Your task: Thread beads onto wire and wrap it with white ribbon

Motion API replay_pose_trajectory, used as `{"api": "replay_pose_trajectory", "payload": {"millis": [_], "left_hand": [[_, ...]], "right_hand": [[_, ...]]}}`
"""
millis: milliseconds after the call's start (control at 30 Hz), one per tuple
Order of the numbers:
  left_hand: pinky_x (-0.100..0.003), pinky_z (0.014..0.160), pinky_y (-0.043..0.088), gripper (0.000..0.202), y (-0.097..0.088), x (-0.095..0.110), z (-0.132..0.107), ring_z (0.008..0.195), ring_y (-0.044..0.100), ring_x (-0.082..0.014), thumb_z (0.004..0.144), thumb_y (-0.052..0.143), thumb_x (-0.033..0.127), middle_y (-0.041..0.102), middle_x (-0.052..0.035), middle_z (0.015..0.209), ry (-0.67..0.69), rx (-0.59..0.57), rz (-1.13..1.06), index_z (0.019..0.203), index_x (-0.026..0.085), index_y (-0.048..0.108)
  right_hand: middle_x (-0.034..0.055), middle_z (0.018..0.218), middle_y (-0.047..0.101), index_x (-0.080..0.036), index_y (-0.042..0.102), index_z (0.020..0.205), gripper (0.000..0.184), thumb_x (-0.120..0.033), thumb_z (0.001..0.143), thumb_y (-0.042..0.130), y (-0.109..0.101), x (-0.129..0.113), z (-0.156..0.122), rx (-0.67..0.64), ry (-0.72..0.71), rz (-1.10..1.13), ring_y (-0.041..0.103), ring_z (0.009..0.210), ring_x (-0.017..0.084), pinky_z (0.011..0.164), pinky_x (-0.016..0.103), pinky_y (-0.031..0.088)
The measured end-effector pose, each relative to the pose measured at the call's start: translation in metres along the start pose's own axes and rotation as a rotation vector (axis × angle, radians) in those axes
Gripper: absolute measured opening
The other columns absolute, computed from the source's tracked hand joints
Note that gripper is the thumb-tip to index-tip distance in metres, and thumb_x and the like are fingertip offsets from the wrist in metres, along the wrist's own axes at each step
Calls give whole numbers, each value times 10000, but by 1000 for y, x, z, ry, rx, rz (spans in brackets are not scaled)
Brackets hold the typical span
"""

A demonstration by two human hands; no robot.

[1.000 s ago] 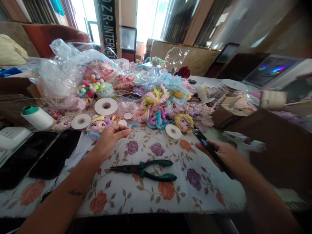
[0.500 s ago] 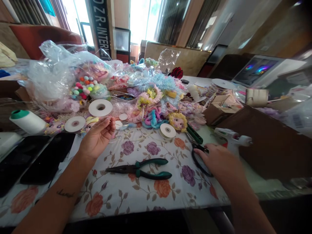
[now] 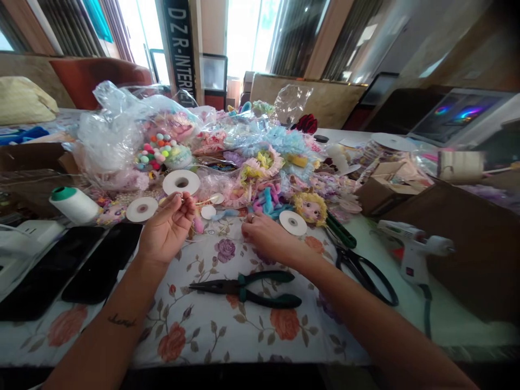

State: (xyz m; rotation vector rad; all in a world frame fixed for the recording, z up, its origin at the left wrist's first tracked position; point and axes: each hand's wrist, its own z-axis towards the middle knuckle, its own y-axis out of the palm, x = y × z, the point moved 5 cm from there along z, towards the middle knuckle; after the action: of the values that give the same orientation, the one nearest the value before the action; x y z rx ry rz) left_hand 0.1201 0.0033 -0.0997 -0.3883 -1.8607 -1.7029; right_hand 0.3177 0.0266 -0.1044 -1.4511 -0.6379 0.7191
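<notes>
My left hand is raised palm up near the craft pile, its fingertips pinched on a thin gold wire that runs to the right. My right hand rests knuckles up on the flowered tablecloth, fingers curled at the cloth beside a small white ribbon spool; what it holds, if anything, is hidden. Green-handled pliers lie on the cloth just in front of both hands. Black scissors lie on the table to the right of my right forearm.
A heap of doll heads, ruffled trims, pom-poms and plastic bags fills the table's middle. A white thread cone and two black phones lie left. A white glue gun and cardboard boxes stand right.
My right hand has let go of the black scissors, which now lie on the table, and has moved left to the cloth beside the small spool. My left hand has risen slightly, still pinching.
</notes>
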Motion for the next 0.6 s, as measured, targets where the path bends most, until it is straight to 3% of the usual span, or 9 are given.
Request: {"api": "replay_pose_trajectory", "payload": {"millis": [100,167,333,400,467,533,600], "left_hand": [[-171,768,541,91,-1,1,1,774,642,-76,805,615,71,670,-13,787,18,27,-15,747,132,649],[-164,742,538,78,0,-1,0,762,637,-79,789,625,69,668,-19,777,8,24,2,746,126,655],[-170,685,524,34,2,-13,-5,724,618,-89,733,682,109,665,-28,771,-124,-57,161,758,129,693],[-183,660,510,28,9,-19,-11,704,605,-98,721,694,128,660,-32,752,-224,-223,278,744,140,705],[-208,640,492,5,19,-25,-22,682,589,-114,712,707,149,651,-42,721,-354,-482,402,708,145,708],[-233,626,475,25,26,-30,-34,666,575,-129,699,725,164,646,-51,706,-481,-734,479,692,147,708],[-242,620,462,36,29,-32,-41,663,569,-134,692,738,169,644,-55,710,-540,-860,482,702,149,709]], "right_hand": [[95,809,594,-147,595,757,179,-79,866,470,-1,2,-5,-22,16,35,521,821,200,778,307,396],[90,848,588,-156,583,782,165,-85,868,461,-14,6,-13,35,57,126,516,833,196,716,281,395],[72,885,570,-175,548,816,106,-168,890,472,-70,28,-30,399,162,250,519,819,182,727,288,402],[78,882,570,-175,549,815,93,-172,884,486,-84,34,-28,505,184,193,519,846,198,763,313,404],[93,904,576,-170,564,838,97,-171,888,481,-87,36,-17,547,170,142,512,896,220,793,335,407],[110,921,587,-162,585,849,130,-170,898,465,-78,35,-1,563,125,119,504,926,232,819,352,408],[123,917,608,-152,610,824,168,-154,897,459,-62,34,18,558,68,142,506,926,235,848,372,405]]}}
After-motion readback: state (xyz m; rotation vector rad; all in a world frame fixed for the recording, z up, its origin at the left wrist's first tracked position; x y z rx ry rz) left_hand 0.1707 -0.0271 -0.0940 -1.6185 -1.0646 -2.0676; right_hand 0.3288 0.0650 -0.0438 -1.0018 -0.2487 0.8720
